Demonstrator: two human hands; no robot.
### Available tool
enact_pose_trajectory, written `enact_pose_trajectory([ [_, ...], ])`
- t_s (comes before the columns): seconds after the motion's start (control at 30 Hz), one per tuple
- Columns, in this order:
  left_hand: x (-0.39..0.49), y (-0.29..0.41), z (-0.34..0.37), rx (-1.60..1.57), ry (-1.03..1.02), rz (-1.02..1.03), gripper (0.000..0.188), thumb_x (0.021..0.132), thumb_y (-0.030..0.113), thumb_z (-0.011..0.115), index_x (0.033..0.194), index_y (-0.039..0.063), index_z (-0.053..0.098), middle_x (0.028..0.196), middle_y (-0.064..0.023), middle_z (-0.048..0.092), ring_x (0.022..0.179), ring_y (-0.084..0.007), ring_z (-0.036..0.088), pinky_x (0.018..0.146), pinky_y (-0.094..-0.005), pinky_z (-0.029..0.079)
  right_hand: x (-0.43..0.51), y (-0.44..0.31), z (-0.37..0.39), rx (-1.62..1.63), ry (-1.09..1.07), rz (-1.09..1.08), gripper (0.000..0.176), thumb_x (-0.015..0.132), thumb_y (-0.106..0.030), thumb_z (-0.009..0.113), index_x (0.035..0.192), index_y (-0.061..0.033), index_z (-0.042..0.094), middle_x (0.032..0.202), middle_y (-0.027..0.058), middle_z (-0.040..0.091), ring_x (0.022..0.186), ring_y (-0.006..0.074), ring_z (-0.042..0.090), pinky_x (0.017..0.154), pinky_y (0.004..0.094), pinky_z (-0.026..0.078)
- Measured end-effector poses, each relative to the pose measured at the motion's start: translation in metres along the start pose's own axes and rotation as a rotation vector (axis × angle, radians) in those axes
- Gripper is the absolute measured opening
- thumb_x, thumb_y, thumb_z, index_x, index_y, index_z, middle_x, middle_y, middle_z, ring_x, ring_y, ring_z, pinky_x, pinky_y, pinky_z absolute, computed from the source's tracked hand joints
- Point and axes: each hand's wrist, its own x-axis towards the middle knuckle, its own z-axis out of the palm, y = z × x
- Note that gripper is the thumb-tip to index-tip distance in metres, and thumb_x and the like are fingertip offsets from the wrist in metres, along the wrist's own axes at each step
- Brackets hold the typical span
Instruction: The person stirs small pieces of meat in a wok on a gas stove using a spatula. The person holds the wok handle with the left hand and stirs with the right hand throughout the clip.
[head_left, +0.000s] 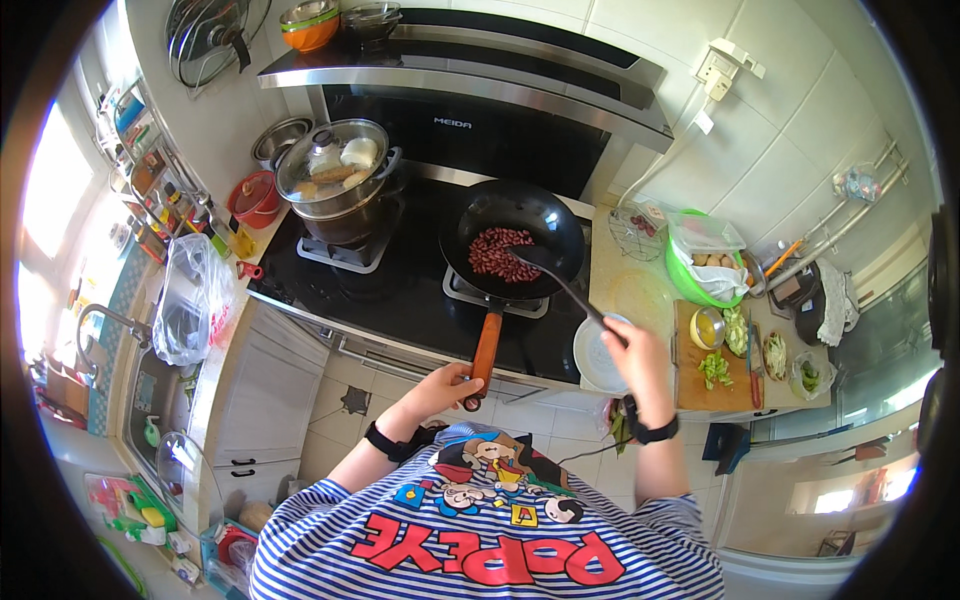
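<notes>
My left hand (444, 389) grips the wooden handle (487, 346) of a black wok (551, 206) on the right burner. Red-skinned peanuts or beans (495, 255) lie in the left part of the wok's bowl; I cannot tell which. In my right hand (640, 356) is the dark handle of a black spatula (568, 289), its blade in among the red pieces. Beneath my right hand, a white plate (595, 352) sits at the stove's right edge, partly hidden by the hand.
A steamer pot (337, 202) with a glass lid holds food on the left burner. Right of the stove are a wooden cutting board (686, 375) with chopped greens, a metal bowl (707, 328) and a knife (754, 375). A green basket (679, 262) stands behind. The range hood (465, 82) overhangs the stove.
</notes>
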Motion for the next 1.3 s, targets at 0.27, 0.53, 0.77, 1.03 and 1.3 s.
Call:
enact_pose_trajectory([
  [0.27, 0.0, -0.001, 0.001, 0.015, 0.017, 0.01, 0.06, 0.093, 0.043, 0.061, 0.13, -0.002, 0.051, 0.093, -0.0101, 0.069, 0.079, -0.0141, 0.064, 0.065, -0.0252, 0.05, 0.062, -0.026, -0.07, -0.405, -0.296, -0.178, 0.019, 0.079, -0.026, 0.072, 0.095, -0.0171, 0.075, 0.081, 0.0149, 0.069, 0.078, 0.0323, 0.067, 0.068, 0.0427, 0.053],
  [0.53, -0.003, 0.008, 0.002, 0.006, 0.003, -0.044, 0.048, 0.096, 0.037, 0.058, 0.128, 0.001, 0.052, 0.096, -0.0048, 0.069, 0.082, -0.0112, 0.062, 0.07, -0.0234, 0.048, 0.095, -0.026, -0.01, -0.259, -0.157, -0.25, 0.023, 0.081, -0.025, 0.07, 0.101, -0.0148, 0.073, 0.084, 0.0159, 0.068, 0.082, 0.0344, 0.066, 0.072, 0.0432, 0.052],
  [0.77, -0.001, 0.003, 0.001, 0.021, 0.002, -0.007, 0.051, 0.095, 0.038, 0.059, 0.128, -0.001, 0.051, 0.097, -0.0073, 0.069, 0.083, -0.0127, 0.062, 0.069, -0.0247, 0.049, 0.087, -0.048, -0.064, -0.287, -0.372, -0.199, 0.021, 0.08, -0.025, 0.069, 0.098, -0.0149, 0.074, 0.083, 0.0142, 0.07, 0.08, 0.0333, 0.067, 0.073, 0.0434, 0.053],
  [1.03, -0.004, 0.01, 0.001, 0.008, -0.006, -0.019, 0.051, 0.095, 0.038, 0.06, 0.128, -0.001, 0.052, 0.095, -0.0077, 0.07, 0.082, -0.0128, 0.065, 0.068, -0.0248, 0.049, 0.105, -0.023, 0.022, 0.02, -0.351, -0.131, 0.022, 0.091, -0.028, 0.062, 0.1, -0.01, 0.07, 0.074, 0.0111, 0.069, 0.063, 0.0248, 0.065, 0.058, 0.0355, 0.052],
  [1.3, -0.005, 0.012, 0.002, 0.008, 0.009, -0.013, 0.052, 0.095, 0.039, 0.059, 0.126, -0.002, 0.053, 0.093, -0.0085, 0.07, 0.079, -0.0139, 0.068, 0.067, -0.0244, 0.051, 0.186, 0.045, -0.062, 0.577, -0.774, 0.574, 0.009, 0.09, -0.007, 0.062, 0.084, -0.0008, 0.058, 0.069, 0.0052, 0.058, 0.046, 0.0036, 0.038, 0.038, 0.0185, 0.026],
])
